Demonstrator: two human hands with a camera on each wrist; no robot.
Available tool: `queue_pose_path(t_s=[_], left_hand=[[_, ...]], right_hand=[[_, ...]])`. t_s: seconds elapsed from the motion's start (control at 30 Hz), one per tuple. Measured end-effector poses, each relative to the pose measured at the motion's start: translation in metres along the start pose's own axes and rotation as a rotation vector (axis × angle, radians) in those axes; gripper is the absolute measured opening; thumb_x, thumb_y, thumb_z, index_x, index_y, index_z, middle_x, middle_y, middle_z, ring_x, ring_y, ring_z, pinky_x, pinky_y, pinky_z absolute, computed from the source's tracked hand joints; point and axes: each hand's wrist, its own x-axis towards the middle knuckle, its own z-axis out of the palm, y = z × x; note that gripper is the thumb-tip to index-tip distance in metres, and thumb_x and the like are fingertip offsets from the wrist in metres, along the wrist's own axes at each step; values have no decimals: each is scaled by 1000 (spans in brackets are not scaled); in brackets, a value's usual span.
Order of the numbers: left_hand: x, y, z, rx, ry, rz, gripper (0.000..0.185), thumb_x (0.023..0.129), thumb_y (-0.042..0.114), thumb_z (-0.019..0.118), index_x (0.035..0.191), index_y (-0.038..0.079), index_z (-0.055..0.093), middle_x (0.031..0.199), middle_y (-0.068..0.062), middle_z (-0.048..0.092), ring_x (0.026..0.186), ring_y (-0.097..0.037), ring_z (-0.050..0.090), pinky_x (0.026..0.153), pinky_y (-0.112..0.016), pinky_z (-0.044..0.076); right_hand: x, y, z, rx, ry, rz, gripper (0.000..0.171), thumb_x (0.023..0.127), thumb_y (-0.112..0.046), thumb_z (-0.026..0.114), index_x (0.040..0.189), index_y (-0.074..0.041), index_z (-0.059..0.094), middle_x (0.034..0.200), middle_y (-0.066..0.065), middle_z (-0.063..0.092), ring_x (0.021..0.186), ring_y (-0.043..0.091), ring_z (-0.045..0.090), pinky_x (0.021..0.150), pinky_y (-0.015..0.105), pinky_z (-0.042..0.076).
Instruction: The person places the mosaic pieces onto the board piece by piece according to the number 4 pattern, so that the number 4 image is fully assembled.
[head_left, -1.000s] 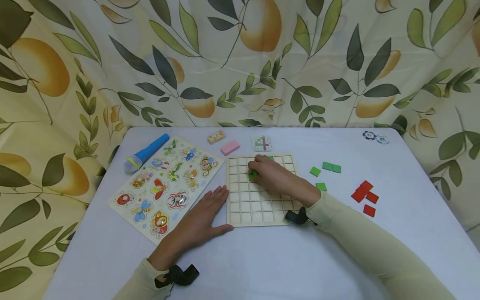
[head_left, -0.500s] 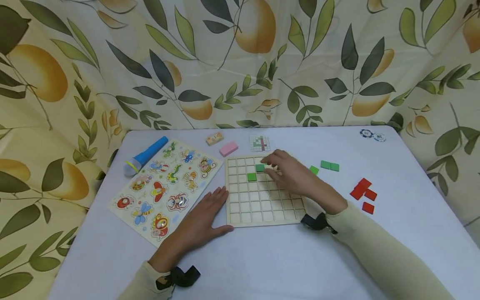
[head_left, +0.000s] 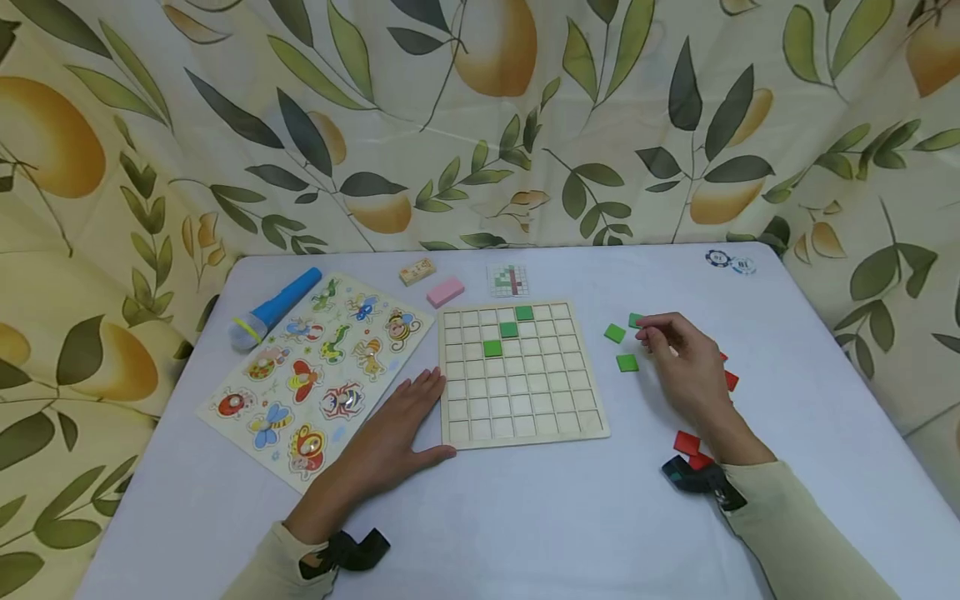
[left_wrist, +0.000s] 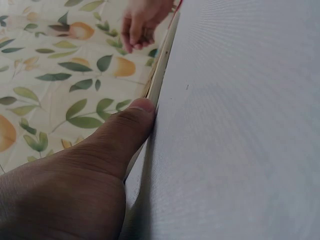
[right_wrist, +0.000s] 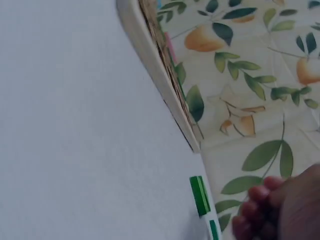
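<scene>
- Fingers of the left hand (head_left: 390, 442): straight, slightly spread, holding nothing. Tips lie at the left edge of the grid board (head_left: 525, 387); thumb tip at its near-left corner.
- Red tiles (head_left: 686, 442) on the white table (head_left: 525, 517): two beside the right wrist, one partly covered by a black strap (head_left: 686, 473); others farther back, partly behind the right hand.
- Right hand (head_left: 682, 362): fingers curled, well right of the board. Cannot tell whether anything is pinched.
- Grid board: flat. Three green tiles (head_left: 492, 348) sit in cells, stepping diagonally from the far row toward the near left.
- Picture sheet (head_left: 311, 410): left of the board, angled, covered with insects.
- Loose green tiles (head_left: 627, 362): right of the board; the farthest is at the right fingertips, contact unclear.
- Blue microphone (head_left: 277, 308): beyond the sheet's left side.
- Pink block (head_left: 446, 291), then wooden block (head_left: 417, 271); small grid card (head_left: 508, 281) to their right.
- Fruit-print curtain (head_left: 480, 196): behind the table.
</scene>
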Motion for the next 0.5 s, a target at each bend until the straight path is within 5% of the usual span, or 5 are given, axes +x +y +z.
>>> queue_pose_path(t_s=[0.17, 0.33, 0.5], left_hand=[[-3, -2, 1, 6, -7, -12, 102, 91, 56, 80, 170, 16, 28, 179, 0, 23, 168, -19, 21, 140, -41, 19], [-3, -1, -1, 13, -4, -3, 102, 92, 55, 80, 170, 15, 28, 179, -2, 23, 168, -21, 22, 140, -42, 19], [-1, -1, 2, 12, -5, -1, 103, 92, 55, 80, 170, 16, 27, 179, -1, 22, 168, -22, 21, 140, -42, 18]], right_hand=[[1, 15, 11, -106, -69, 18, 27, 111, -22, 58, 134, -14, 69, 126, 11, 74, 105, 21, 63, 83, 19, 46], [0, 19, 6, -186, -202, 3, 31, 110, -20, 57, 138, -11, 65, 134, 16, 64, 118, 34, 61, 97, 48, 56], [-1, 17, -6, -206, -312, 11, 37, 108, -26, 63, 143, -15, 63, 146, 15, 58, 137, 39, 53, 113, 66, 50]])
